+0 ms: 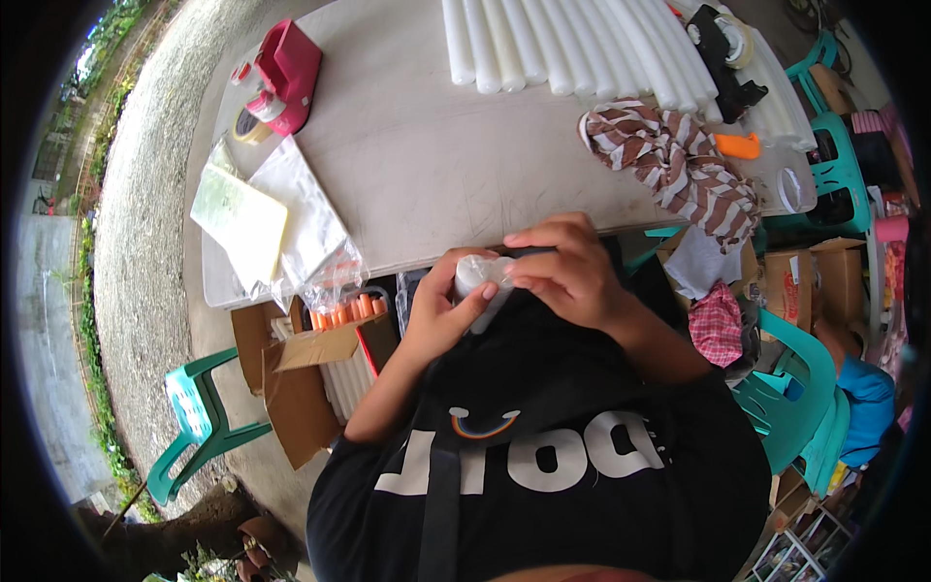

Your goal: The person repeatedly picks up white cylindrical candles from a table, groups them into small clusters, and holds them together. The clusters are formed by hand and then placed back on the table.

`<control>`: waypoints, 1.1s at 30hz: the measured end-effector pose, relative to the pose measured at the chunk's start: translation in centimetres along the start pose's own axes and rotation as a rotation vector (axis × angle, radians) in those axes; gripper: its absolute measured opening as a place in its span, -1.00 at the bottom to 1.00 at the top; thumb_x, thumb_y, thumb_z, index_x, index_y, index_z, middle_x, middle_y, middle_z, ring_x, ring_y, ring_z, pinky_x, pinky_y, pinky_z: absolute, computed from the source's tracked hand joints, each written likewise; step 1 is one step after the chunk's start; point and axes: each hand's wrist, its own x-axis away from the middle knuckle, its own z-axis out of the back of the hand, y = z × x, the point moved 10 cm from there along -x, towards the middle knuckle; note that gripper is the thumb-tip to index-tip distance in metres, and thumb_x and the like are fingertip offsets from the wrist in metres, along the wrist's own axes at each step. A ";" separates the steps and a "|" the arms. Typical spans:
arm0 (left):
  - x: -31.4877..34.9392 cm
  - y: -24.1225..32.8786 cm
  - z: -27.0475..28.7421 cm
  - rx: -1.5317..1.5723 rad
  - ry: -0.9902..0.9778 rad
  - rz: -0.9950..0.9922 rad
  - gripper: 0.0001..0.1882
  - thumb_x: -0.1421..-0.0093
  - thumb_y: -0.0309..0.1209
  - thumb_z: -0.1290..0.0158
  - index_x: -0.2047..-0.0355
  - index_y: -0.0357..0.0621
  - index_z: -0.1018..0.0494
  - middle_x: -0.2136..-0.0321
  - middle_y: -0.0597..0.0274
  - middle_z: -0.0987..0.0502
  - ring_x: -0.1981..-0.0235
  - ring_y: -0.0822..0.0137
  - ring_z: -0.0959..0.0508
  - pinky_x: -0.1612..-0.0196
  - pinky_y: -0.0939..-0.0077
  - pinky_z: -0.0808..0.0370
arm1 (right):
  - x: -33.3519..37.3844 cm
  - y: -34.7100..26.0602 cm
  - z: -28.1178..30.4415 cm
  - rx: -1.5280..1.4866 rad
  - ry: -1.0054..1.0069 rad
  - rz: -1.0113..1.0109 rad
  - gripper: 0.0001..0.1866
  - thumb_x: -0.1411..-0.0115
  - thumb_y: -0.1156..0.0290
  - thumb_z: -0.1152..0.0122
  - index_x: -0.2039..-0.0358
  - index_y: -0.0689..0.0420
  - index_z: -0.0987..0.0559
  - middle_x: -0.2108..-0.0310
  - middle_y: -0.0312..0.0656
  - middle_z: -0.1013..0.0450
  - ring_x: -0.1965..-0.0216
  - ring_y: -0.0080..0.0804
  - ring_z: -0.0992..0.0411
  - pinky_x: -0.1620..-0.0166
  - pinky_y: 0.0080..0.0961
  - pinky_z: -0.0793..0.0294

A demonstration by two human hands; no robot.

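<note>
Clear plastic film (492,265), crinkled and glossy, is seen over the end of the smooth pale cylinder (468,276); a soft, wax-like sheen is shown by the rods (529,44), and a matt, scuffed finish by the table (417,145). Rumpled, matt cloth is seen in the rag (669,165) and shirt (601,388), thin shiny plastic in the bag (305,199), dull cardboard in the box (299,412), and smooth moulded plastic in the dispenser (294,73) and stool (192,403).
</note>
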 end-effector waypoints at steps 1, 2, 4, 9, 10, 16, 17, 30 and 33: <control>0.0 0.3 0.1 0.003 0.046 -0.033 -0.40 -0.16 -0.51 -0.10 -0.17 -0.14 -0.11 0.19 0.21 -0.44 0.16 0.41 -0.44 0.04 0.56 -0.34 | -0.7 0.4 1.9 0.052 0.018 -0.008 -0.69 0.00 0.42 -0.36 0.20 0.10 -0.52 0.16 -0.17 -0.46 0.11 -0.22 -0.41 0.05 -0.38 -0.39; 0.3 0.4 0.4 0.089 0.108 -0.052 -0.43 -0.18 -0.51 -0.09 -0.16 -0.14 -0.13 0.19 0.22 -0.44 0.15 0.41 -0.43 0.03 0.55 -0.34 | -1.2 1.0 3.7 0.102 0.036 -0.017 -0.66 0.00 0.41 -0.37 0.18 0.11 -0.51 0.16 -0.16 -0.46 0.10 -0.21 -0.40 0.03 -0.36 -0.37; 0.3 0.7 0.9 0.180 0.179 -0.091 -0.56 -0.21 -0.52 -0.04 -0.09 -0.14 -0.22 0.14 0.24 -0.41 0.11 0.41 -0.41 0.01 0.54 -0.32 | -1.3 5.3 10.7 0.014 0.383 -0.208 -0.64 -0.07 0.46 -0.28 0.09 0.18 -0.46 0.11 -0.14 -0.43 0.08 -0.28 -0.38 -0.02 -0.33 -0.33; -0.3 -0.8 1.6 0.192 0.145 -0.117 -0.66 -0.19 -0.56 -0.05 0.04 -0.11 -0.27 0.07 0.23 -0.35 0.09 0.44 -0.36 0.04 0.56 -0.30 | 0.8 15.9 29.0 0.822 0.633 -0.456 -0.64 -0.19 0.27 -0.15 0.03 0.14 -0.45 0.09 -0.13 -0.47 0.07 -0.25 -0.39 -0.03 -0.36 -0.32; -0.4 -0.8 1.3 0.194 0.127 -0.118 -0.67 -0.19 -0.57 -0.05 0.05 -0.11 -0.27 0.08 0.23 -0.35 0.09 0.44 -0.35 0.04 0.56 -0.30 | 1.9 18.9 31.1 0.922 0.597 -0.522 -0.61 -0.20 0.22 -0.12 0.03 0.15 -0.45 0.11 -0.13 -0.49 0.07 -0.22 -0.40 -0.02 -0.37 -0.32; 0.5 1.5 -0.3 0.046 -0.034 -0.307 -0.69 -0.16 -0.55 -0.09 0.11 -0.14 -0.28 0.16 0.11 -0.42 0.12 0.24 -0.44 0.05 0.42 -0.34 | 3.5 30.5 34.2 0.549 0.433 -0.933 -0.52 -0.21 0.18 -0.08 -0.06 0.19 -0.39 0.23 -0.08 -0.53 0.16 -0.27 -0.49 0.02 -0.47 -0.36; 0.4 1.8 -0.4 0.031 -0.055 -0.333 -0.70 -0.17 -0.55 -0.09 0.11 -0.14 -0.29 0.16 0.09 -0.43 0.12 0.23 -0.45 0.05 0.40 -0.35 | 3.5 31.5 34.5 0.463 0.451 -0.967 -0.52 -0.20 0.20 -0.09 -0.06 0.21 -0.39 0.25 -0.09 -0.53 0.17 -0.30 -0.49 0.03 -0.48 -0.36; 1.2 0.9 0.9 0.018 0.064 -0.368 -0.71 -0.19 -0.49 -0.08 0.13 -0.14 -0.24 0.13 -0.03 -0.45 0.11 0.22 -0.46 0.04 0.40 -0.36 | 5.1 27.4 33.8 0.229 0.608 -0.958 -0.52 -0.11 0.40 -0.20 -0.05 0.25 -0.38 0.39 -0.21 -0.53 0.27 -0.53 -0.46 0.08 -0.57 -0.32; 1.1 0.3 1.2 0.023 0.094 -0.350 -0.70 -0.18 -0.52 -0.09 0.14 -0.14 -0.23 0.11 -0.02 -0.43 0.12 0.24 -0.45 0.04 0.43 -0.36 | 6.6 27.5 32.7 0.254 0.621 -0.984 -0.51 -0.12 0.38 -0.21 -0.06 0.25 -0.38 0.36 -0.18 -0.56 0.24 -0.54 -0.47 0.08 -0.56 -0.32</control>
